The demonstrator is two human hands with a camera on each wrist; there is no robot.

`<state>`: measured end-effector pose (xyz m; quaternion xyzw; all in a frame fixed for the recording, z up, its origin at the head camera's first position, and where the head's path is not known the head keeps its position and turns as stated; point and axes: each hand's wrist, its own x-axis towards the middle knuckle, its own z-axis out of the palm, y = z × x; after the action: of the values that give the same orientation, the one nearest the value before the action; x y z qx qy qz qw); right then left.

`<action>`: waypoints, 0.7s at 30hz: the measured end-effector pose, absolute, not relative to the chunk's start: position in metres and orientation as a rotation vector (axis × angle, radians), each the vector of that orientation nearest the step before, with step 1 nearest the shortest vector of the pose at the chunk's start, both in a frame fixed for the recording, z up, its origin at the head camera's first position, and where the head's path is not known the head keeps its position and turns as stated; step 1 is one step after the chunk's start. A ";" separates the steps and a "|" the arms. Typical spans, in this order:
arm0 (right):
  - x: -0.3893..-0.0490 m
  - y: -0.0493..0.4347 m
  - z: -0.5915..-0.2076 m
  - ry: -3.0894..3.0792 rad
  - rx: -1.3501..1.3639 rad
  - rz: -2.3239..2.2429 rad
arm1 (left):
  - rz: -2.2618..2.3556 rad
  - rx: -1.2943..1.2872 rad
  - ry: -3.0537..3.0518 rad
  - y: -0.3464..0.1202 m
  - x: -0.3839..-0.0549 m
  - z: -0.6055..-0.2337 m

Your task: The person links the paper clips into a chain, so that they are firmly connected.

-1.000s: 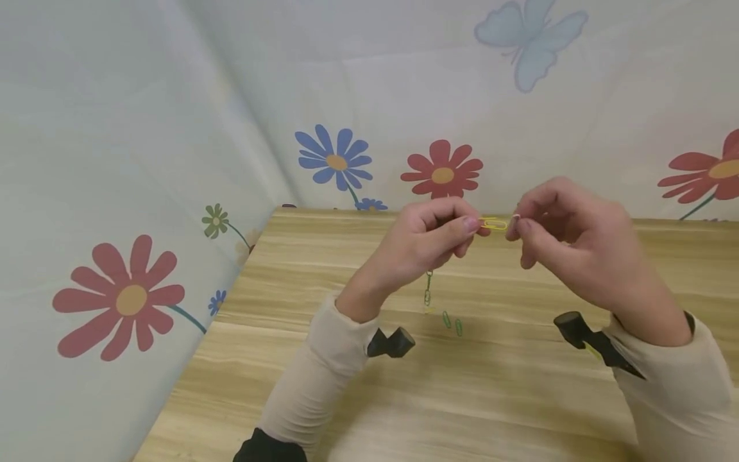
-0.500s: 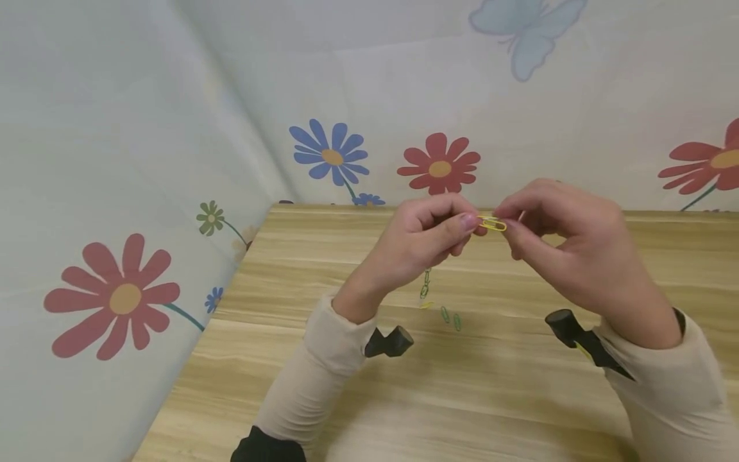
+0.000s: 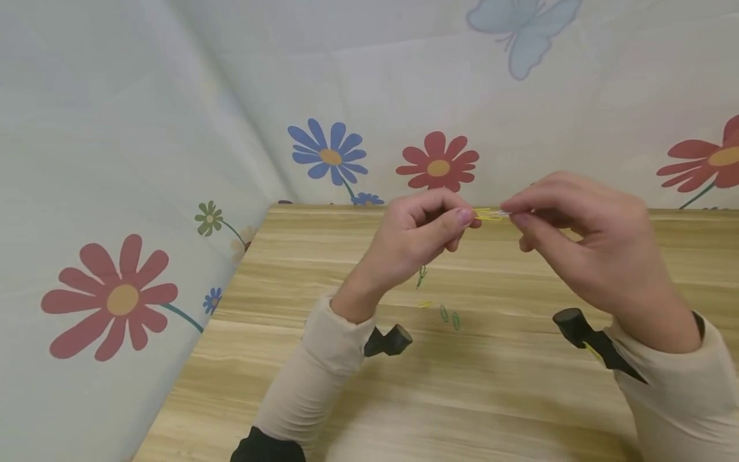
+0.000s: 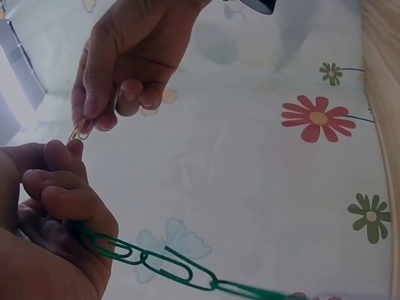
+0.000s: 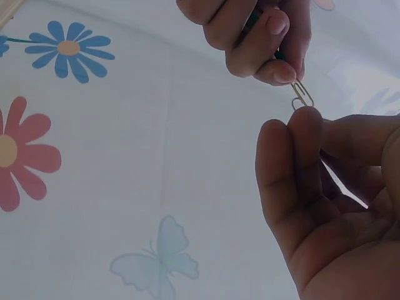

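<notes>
Two clips meet in the air over the far part of the table point(image 3: 496, 385): yellow clip point(image 3: 488, 215) on the left, pale clip point(image 3: 505, 213) on the right. Left hand point(image 3: 417, 234) pinches the yellow clip's left end between thumb and index; right hand point(image 3: 589, 240) has the pale clip in a fingertip pinch, mostly covered. Can't tell whether the two are hooked together.

Green chain point(image 4: 165, 272) hangs below the left hand; its join to the yellow clip, if any, is hidden by fingers. Nearer on the table: loose yellow clip point(image 3: 426, 304), then two green clips, left one point(image 3: 444, 314) and right one point(image 3: 456, 321), just beside each other.

Handling, judged by look: clips probably very light, thin springy wire, smooth enough to slip or twist in a pinch. Loops likely flex a little but could stay bent if forced. Best hold: flat sides close to one end, loop end kept free. Chain looks limp, links swinging freely, so gripping the last link beats holding midway.
</notes>
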<state>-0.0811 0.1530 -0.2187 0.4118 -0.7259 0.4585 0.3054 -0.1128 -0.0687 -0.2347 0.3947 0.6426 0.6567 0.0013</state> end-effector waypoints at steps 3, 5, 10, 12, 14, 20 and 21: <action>-0.081 0.153 -0.219 -1.919 1.091 1.146 | 2.077 1.253 2.048 -0.068 -0.113 -0.234; -0.080 0.152 -0.219 -1.909 1.084 1.131 | 2.088 1.262 2.065 -0.068 -0.112 -0.234; -0.079 0.146 -0.222 -1.916 1.014 1.054 | 2.109 1.274 2.120 -0.068 -0.109 -0.235; -0.079 0.143 -0.223 -1.942 0.973 0.983 | 2.119 1.279 2.130 -0.066 -0.108 -0.235; -0.078 0.140 -0.224 -1.969 0.942 0.927 | 2.126 1.282 2.131 -0.065 -0.108 -0.235; -0.077 0.140 -0.225 -2.072 0.922 0.937 | 2.126 1.251 2.115 -0.061 -0.107 -0.235; -0.077 0.142 -0.224 -2.099 0.922 0.934 | 2.126 1.245 2.111 -0.061 -0.107 -0.235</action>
<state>-0.0772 0.1415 -0.2242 0.3521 -0.8013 0.3566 0.3268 -0.1072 -0.0613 -0.2349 0.3831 0.6497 0.6546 -0.0513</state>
